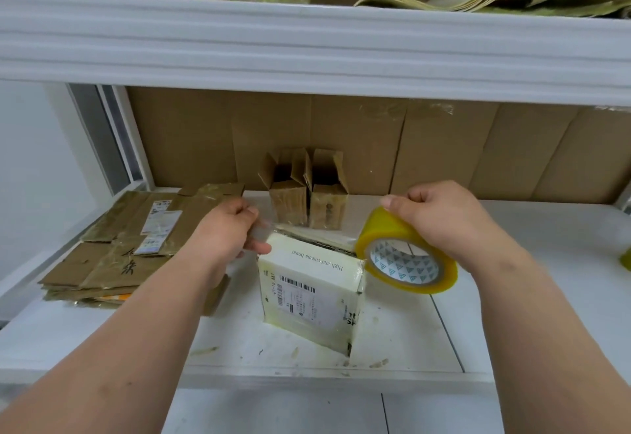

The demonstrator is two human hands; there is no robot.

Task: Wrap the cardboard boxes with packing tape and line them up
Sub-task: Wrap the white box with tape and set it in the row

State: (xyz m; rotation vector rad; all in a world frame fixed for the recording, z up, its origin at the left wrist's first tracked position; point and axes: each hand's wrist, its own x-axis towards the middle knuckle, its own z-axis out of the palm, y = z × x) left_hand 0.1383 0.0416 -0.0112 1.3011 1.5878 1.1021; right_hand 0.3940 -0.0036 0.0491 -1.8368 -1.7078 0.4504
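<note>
A pale tape-covered box [309,292] with a barcode label stands on the white shelf [512,297] in front of me. My right hand [440,215] grips a yellowish roll of packing tape [406,252] just right of the box's top. A clear strip of tape [307,234] stretches from the roll across the back of the box to my left hand [228,228], which pinches its free end at the box's upper left corner. Two small brown boxes [307,191] with open flaps stand side by side behind, against the cardboard back wall.
A stack of flattened cardboard [136,246] lies on the shelf at the left. A white upper shelf beam [307,48] hangs overhead with papers and boxes on it. Cardboard sheets [444,150] line the back. A yellow object [626,257] peeks in at the right edge.
</note>
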